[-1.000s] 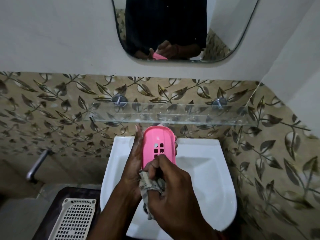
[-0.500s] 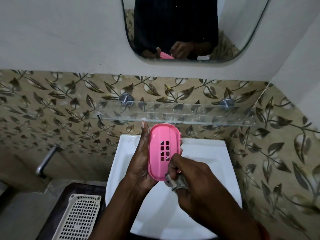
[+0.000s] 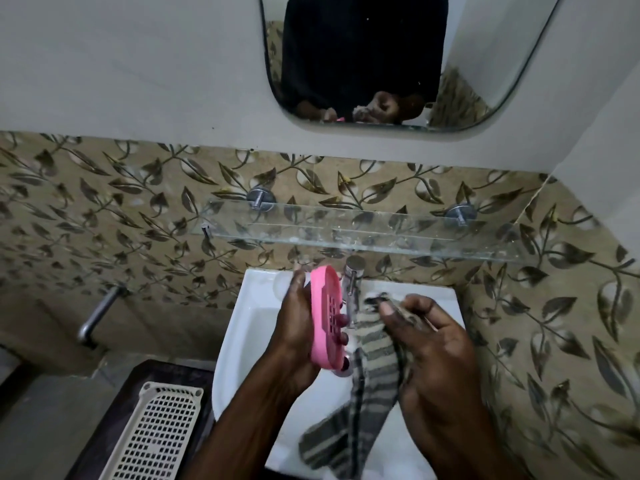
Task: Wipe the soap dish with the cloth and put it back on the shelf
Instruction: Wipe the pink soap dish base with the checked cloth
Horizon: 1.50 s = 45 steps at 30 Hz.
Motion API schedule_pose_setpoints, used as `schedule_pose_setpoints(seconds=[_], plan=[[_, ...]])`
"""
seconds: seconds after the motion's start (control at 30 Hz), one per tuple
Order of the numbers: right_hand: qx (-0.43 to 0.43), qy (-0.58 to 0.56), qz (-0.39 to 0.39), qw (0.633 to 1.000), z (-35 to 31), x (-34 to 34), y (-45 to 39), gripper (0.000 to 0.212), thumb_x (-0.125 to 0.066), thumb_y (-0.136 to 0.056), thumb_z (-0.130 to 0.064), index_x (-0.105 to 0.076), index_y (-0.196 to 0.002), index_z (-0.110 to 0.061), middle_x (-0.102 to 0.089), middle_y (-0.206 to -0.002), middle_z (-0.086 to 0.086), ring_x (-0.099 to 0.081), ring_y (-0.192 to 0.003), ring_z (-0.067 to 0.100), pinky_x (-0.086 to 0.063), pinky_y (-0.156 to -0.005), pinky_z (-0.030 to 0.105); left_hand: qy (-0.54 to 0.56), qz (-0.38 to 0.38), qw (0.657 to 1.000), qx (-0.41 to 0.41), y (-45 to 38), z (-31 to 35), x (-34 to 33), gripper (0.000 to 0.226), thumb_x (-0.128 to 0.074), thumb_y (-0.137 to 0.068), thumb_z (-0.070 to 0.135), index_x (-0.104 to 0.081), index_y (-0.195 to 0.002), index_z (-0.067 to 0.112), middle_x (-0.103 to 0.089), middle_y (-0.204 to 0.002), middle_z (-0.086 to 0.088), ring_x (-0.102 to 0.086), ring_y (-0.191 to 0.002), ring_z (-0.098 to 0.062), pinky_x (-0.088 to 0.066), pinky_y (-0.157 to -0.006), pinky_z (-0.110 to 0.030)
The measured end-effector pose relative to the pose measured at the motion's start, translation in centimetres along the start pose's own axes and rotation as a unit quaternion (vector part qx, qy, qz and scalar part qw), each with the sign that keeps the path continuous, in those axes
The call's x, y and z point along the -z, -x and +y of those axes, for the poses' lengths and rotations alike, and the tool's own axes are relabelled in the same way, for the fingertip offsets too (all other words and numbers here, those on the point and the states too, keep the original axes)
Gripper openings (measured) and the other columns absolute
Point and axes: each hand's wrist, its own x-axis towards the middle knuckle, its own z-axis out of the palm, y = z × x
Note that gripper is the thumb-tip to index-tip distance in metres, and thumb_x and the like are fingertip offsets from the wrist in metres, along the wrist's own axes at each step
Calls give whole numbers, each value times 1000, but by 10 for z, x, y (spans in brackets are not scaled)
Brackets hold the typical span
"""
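Fingers (image 3: 343, 320) of my left hand (image 3: 298, 327): curled round the soap dish (image 3: 325, 317), tips showing over its near rim. Fingers of my right hand (image 3: 433, 355): pinching the cloth (image 3: 374, 375) near its top edge.

Soap dish: pink smooth plastic, oval, a grid of small square drain holes in its floor; held on edge over the basin (image 3: 249, 341), just left of the tap (image 3: 351, 282), below the shelf (image 3: 363, 230).

Cloth: soft woven fabric, grey and pale stripes, hanging limp from my right hand into the basin, beside the dish.

Basin: white glazed ceramic, rounded front.

Tap: polished metal, cylindrical.

Shelf: clear glass slab, speckled, on two round metal brackets.

Wall tiles (image 3: 104, 209): tan, glossy, leaf-and-vine pattern.

Mirror (image 3: 485, 64): rounded corners.

Basket (image 3: 156, 434): cream plastic, square mesh, lower left.
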Motion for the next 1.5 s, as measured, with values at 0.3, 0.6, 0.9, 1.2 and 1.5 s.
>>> schedule_pose_setpoints(seconds=[0.3, 0.6, 0.9, 1.2, 1.5], plan=[[15, -94, -23, 995, -32, 11, 8, 47, -60, -69, 5, -65, -115, -1, -74, -113, 21, -77, -86, 29, -62, -60, 33, -118, 17, 992, -26, 0, -7, 1, 49, -76, -87, 41, -73, -114, 0, -72, -110, -19, -71, -97, -36, -56, -91, -44], [411, 497, -18, 764, 30, 29, -10, 53, -77, -80, 8, -69, -128, -13, -64, -132, 3, -59, -125, 13, -51, -103, 29, 77, -153, 983, 74, 12, -6, -3, 68, -51, -99, 57, -64, -133, 0, -69, -126, -21, -67, -112, -34, -48, -105, -45], [418, 496, -176, 741, 45, 28, -5, 42, -67, -76, 10, -80, -107, -16, -75, -113, -7, -66, -112, 0, -50, -95, 13, 120, -124, 978, 121, -1, -10, 10, 102, -44, -86, 82, -59, -135, -6, -64, -123, -24, -68, -105, -35, -58, -91, -44], [509, 582, -155, 616, 43, 41, -38, 40, -56, -80, 14, -72, -114, 1, -70, -120, 16, -62, -110, 30, -49, -103, 32, 89, -72, 990, 80, -3, -23, 4, 73, -50, -93, 69, -70, -113, 2, -72, -97, -16, -71, -88, -27, -61, -82, -36], [421, 706, -48, 568, 52, 39, -36, 47, -74, -63, 9, -75, -106, -11, -64, -116, 10, -61, -97, 29, -59, -56, 34, -47, -3, 999, -22, -2, -26, 11, 74, -41, -91, 74, -73, -124, 16, -75, -122, -18, -71, -113, -36, -53, -104, -51]])
